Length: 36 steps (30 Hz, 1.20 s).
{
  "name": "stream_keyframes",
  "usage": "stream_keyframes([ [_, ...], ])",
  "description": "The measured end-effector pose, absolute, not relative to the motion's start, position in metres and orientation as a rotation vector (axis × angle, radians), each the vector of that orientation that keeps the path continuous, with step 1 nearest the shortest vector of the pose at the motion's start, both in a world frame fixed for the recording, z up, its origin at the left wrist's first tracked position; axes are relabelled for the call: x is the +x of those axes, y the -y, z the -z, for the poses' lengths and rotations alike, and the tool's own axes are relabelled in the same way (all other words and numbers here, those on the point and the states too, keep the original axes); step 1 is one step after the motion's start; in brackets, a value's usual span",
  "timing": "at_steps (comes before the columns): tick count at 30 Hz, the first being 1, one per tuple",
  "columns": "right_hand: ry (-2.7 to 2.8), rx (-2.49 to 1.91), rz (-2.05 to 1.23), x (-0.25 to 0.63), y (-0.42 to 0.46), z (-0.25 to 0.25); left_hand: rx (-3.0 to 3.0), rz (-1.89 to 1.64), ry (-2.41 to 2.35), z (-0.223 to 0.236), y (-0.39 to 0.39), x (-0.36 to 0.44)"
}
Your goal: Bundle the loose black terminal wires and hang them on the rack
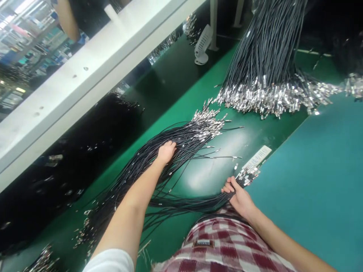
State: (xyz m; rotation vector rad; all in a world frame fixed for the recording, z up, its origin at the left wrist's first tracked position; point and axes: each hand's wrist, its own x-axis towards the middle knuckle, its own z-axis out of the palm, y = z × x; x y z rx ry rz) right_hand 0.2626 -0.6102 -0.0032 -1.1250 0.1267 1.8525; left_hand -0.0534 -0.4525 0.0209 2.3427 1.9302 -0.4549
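A large heap of thin black cables [147,151] with silvery metal ends stretches diagonally over the green work surface [195,177]. My left hand [167,152] is on this heap, close to its upper metal ends, fingers curled closed around some black cables; exactly how many is hidden. Close to my waist, my right hand [239,198] grips a smaller bundle of black cables [193,204]. That bundle's metal ends [248,174] poke out past my fingers, and its length runs leftward under my left forearm. A few loose cables lie between the hands.
A thick hanging bunch of black cables [266,49] with metal ends stands at the upper right. A white label strip [258,155] lies by the blue-green mat [309,177]. A pale beam [93,71] crosses the upper left. Beyond it is a white clip-like fixture [202,45].
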Motion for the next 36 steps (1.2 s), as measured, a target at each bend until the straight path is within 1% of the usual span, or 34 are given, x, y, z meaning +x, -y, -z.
stream_keyframes([
  [3,-0.143,-1.135,-1.85,0.261,0.607,0.003,2.399,0.405,-1.952,-0.026,0.45,-0.049],
  [7,-0.12,-1.138,-1.85,0.258,0.602,0.001,2.472,0.173,-1.907,-0.054,0.474,-0.041],
  [11,-0.049,-1.099,-1.879,0.256,0.6,-0.009,2.442,-0.187,-1.749,-0.083,0.542,-0.004],
  [14,0.013,-1.028,-1.898,0.257,0.6,-0.019,2.27,-0.369,-1.586,-0.084,0.602,0.036],
  [17,0.073,-0.987,-1.915,0.259,0.601,-0.026,1.958,-0.39,-1.58,-0.069,0.64,0.065],
  [21,0.082,-0.95,-1.952,0.262,0.604,-0.029,1.643,-0.38,-1.62,-0.054,0.656,0.075],
  [31,0.118,-1.139,-1.839,0.254,0.603,-0.025,1.396,-0.327,-1.559,-0.053,0.671,0.075],
  [36,0.202,-1.156,-1.83,0.252,0.601,-0.027,1.33,-0.422,-1.482,-0.053,0.657,0.087],
])
